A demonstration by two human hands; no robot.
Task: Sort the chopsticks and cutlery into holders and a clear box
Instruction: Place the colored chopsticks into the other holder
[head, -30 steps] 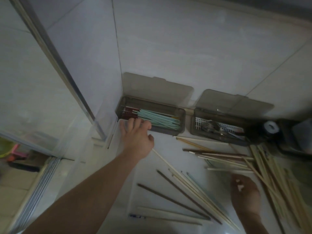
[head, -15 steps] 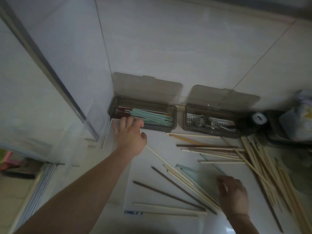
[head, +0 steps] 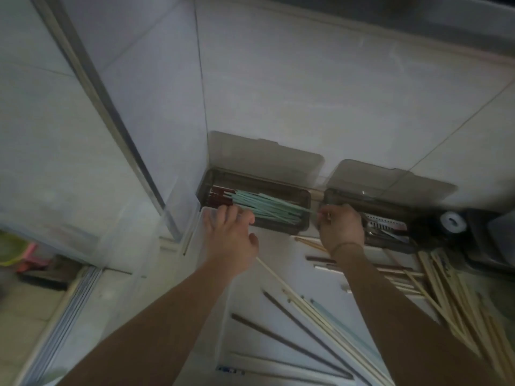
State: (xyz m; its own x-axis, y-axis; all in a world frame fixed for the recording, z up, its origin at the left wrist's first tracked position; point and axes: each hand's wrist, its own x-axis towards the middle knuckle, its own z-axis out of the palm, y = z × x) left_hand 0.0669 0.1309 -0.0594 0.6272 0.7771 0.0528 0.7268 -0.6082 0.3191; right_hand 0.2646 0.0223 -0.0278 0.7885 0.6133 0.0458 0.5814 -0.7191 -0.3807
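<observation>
Against the tiled wall stand two dark see-through holders with their lids up. The left holder has teal chopsticks and dark red chopsticks in it. The right holder contains metal cutlery. My left hand rests on the left holder's front rim, fingers straight. My right hand pinches the end of a teal chopstick that lies over the left holder's right end. Loose pale, dark and teal chopsticks lie in front, inside a clear box.
A heap of wooden chopsticks covers the counter at the right. A white tape roll sits beside the right holder, with a dark tray behind it. A sliding-door frame and its floor track are at the left.
My right hand has left the loose chopsticks in front and come up to the left holder's right end with a teal chopstick. My left hand has stayed on the holder's rim.
</observation>
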